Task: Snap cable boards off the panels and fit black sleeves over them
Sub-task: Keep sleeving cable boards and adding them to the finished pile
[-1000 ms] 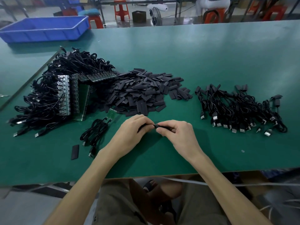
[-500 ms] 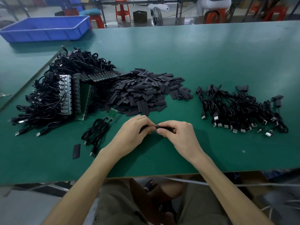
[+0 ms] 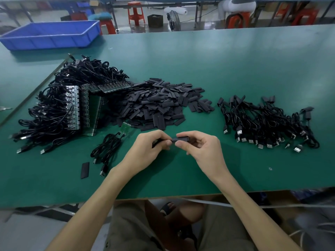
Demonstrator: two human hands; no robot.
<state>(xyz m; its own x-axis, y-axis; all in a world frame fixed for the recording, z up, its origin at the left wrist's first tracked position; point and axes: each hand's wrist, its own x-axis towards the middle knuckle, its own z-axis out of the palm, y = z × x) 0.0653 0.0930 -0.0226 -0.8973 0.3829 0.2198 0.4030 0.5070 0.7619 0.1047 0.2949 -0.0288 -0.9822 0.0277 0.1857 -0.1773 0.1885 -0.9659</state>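
My right hand [image 3: 203, 149] pinches a black sleeve [image 3: 181, 139] between thumb and fingers. My left hand [image 3: 146, 149] faces it and grips the cable end that enters the sleeve; the board inside is hidden. A heap of loose black sleeves [image 3: 159, 104] lies just behind my hands. Left of it stand green panels [image 3: 85, 107] with boards and tangled black cables [image 3: 54, 105] attached. A single green board [image 3: 124, 128] with its coiled cable [image 3: 107, 147] lies by my left hand.
A pile of sleeved cables [image 3: 268, 122] with USB plugs sits at the right. One stray sleeve [image 3: 85, 170] lies near the front left. A blue bin [image 3: 50, 36] stands at the far left. The table's front edge [image 3: 163, 196] runs just below my wrists.
My hands stayed in the same place. The sleeve now shows more between my right fingers, and the two hands have drawn slightly apart.
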